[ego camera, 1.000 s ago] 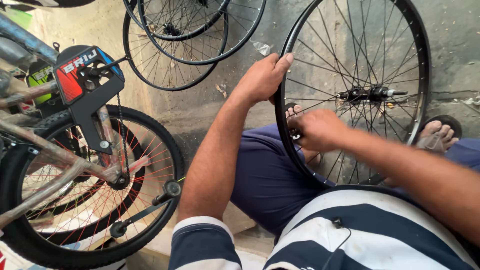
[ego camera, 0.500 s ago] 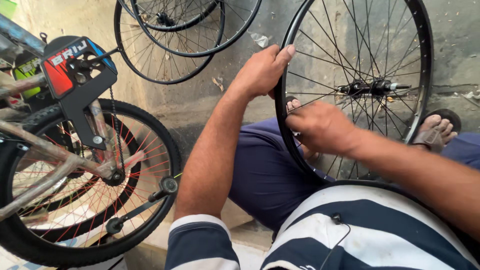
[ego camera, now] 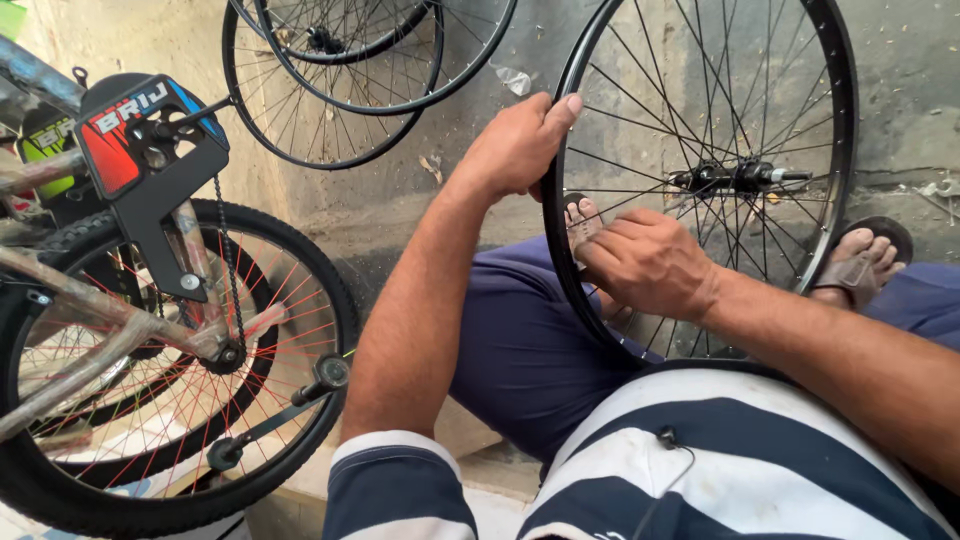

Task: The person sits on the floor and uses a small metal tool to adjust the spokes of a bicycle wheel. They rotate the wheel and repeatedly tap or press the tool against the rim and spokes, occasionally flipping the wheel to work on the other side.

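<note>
Leftmost, small bicycle [ego camera: 150, 330] with black tyre, red spokes and a chain guard; next, bare spoked rims [ego camera: 340, 80] leaning on the wall; then left hand [ego camera: 515, 150] clasped over the black rim of the upright spoked wheel [ego camera: 840, 130] held across the lap; right hand [ego camera: 645, 265] pinching a spoke just inside the rim; sandalled foot [ego camera: 865, 262] behind the wheel
</note>
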